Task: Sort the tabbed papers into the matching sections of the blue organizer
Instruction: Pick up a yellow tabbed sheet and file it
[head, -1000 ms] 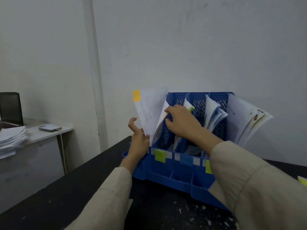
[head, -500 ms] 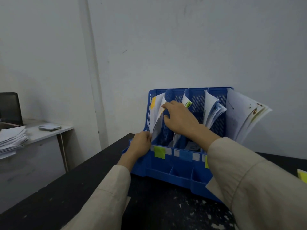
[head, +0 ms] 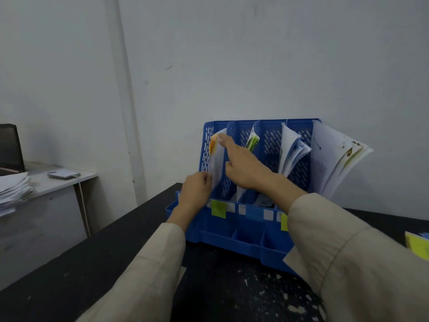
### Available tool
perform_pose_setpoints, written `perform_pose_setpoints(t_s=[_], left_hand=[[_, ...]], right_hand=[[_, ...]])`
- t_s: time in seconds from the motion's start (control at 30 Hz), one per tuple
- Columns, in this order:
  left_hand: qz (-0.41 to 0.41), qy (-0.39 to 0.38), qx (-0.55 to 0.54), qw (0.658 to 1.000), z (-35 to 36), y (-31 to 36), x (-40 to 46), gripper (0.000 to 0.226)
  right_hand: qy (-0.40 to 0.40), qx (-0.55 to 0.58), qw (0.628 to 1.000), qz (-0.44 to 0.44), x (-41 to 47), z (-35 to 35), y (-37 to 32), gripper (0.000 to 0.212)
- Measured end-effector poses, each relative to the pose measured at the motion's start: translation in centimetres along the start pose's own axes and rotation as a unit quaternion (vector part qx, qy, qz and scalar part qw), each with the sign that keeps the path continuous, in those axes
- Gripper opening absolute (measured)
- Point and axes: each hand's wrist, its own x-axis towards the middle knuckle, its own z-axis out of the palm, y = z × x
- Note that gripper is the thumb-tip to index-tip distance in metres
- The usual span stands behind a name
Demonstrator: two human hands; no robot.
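Head view: both hands at the leftmost section of the blue organizer (head: 243, 231), which stands on the black table (head: 97, 263) against the wall.

The left hand (head: 196, 194) curls on the lower edge of the orange-tabbed paper (head: 216, 159), now standing inside that section; a second ago it was raised above the rim. The right hand (head: 243, 163) reaches in with fingers extended, fingertips pressing the sheet's top near the tab. The sheet is motion-blurred; the right sleeve (head: 348, 252) hides part of the front labels. Other papers (head: 336, 156) lean in the sections to the right.
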Motion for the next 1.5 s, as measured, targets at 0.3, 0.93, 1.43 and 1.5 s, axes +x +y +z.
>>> perform_pose_setpoints(t_s=[0.3, 0.93, 1.43, 1.5], left_hand=[[0.020, 0.087, -0.043, 0.995, -0.1, 1.6, -3.8, 0.043], [0.352, -0.285, -0.109, 0.885, 11.6, 14.4, -21.5, 0.054], [0.389, -0.385, -0.045, 0.836, 12.2, 14.1, -23.2, 0.089], [0.387, -0.386, -0.044, 0.836, 12.0, 14.2, -23.2, 0.088]], right_hand=[[0.014, -0.022, 0.999, -0.035, -5.5, -2.4, 0.2, 0.064], [0.128, -0.144, 0.888, 0.418, -35.6, -11.5, 9.4, 0.026], [0.033, -0.206, 0.725, 0.657, -40.7, -14.7, 13.7, 0.050], [0.055, -0.202, 0.738, 0.641, -40.3, -14.9, 13.2, 0.047]])
